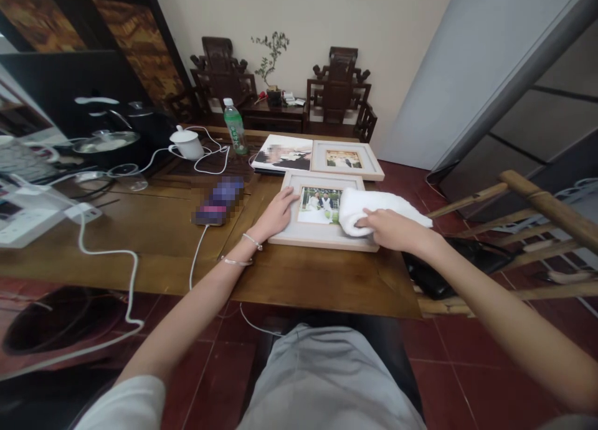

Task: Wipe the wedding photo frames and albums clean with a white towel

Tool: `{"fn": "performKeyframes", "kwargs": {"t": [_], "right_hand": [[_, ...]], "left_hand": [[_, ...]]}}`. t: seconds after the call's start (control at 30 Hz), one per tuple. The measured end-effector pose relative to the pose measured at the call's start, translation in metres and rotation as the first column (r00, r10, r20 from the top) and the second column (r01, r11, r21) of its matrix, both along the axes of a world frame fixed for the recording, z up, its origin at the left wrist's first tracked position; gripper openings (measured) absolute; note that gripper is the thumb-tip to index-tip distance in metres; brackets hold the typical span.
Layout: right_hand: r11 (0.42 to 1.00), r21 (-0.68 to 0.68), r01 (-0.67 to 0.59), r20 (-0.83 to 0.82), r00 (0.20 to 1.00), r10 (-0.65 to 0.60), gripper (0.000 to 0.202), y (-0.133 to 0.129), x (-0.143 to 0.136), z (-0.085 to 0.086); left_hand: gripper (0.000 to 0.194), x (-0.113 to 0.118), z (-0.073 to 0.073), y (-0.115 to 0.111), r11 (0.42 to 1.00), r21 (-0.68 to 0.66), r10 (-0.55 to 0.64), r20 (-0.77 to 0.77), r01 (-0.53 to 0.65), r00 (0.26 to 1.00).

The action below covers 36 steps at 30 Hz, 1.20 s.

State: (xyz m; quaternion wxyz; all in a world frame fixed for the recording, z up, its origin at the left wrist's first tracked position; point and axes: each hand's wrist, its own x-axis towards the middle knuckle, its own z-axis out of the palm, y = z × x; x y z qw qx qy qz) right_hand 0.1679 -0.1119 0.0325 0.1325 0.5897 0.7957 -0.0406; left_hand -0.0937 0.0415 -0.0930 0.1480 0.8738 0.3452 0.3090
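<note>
A pale wooden picture frame (322, 235) lies flat on the brown table (322, 280), with a photo of two people in its middle. My left hand (280, 212) rests on the frame's left side, its fingers on the border. On the right, my right hand (387, 227) grips a folded white cloth (380, 204), which covers the right part of the frame and reaches the photo's right edge. Behind lie a second framed photo (369, 162) and a white-covered album (287, 149) side by side.
To the left are a phone (217, 202) on a cable, a white lidded cup (187, 144), a green-labelled bottle (235, 128), a clear cup (128, 176) and a power strip (28, 221). A wooden chair (537, 193) stands at the right.
</note>
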Motion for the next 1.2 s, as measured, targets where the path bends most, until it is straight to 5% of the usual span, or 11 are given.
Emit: {"fn": "performKeyframes", "kwargs": {"t": [0.33, 0.47, 0.7, 0.8, 1.2], "right_hand": [[0.938, 0.308, 0.161, -0.009, 0.986, -0.166, 0.061, 0.089, 0.027, -0.035], [0.945, 0.315, 0.091, 0.020, 0.995, -0.102, 0.056, 0.070, 0.021, -0.035], [0.993, 0.121, -0.007, 0.015, 1.000, 0.005, 0.059, -0.021, -0.005, -0.016], [0.994, 0.106, -0.010, 0.013, 1.000, 0.009, 0.060, -0.040, -0.018, -0.014], [0.979, 0.135, -0.153, -0.124, 0.978, 0.170, 0.055, 0.004, -0.113, -0.032]], "left_hand": [[0.057, -0.005, -0.001, 0.003, 0.999, -0.038, -0.038, -0.008, 0.037, 0.999], [0.060, -0.005, -0.001, 0.006, 0.997, -0.062, -0.036, 0.012, 0.037, 0.999], [0.060, -0.003, -0.006, 0.007, 0.999, -0.040, -0.028, 0.025, 0.029, 0.999], [0.061, -0.001, -0.007, 0.006, 0.999, -0.035, -0.012, 0.016, 0.012, 1.000], [0.052, -0.002, -0.004, 0.006, 1.000, -0.023, -0.004, 0.045, 0.005, 0.999]]}}
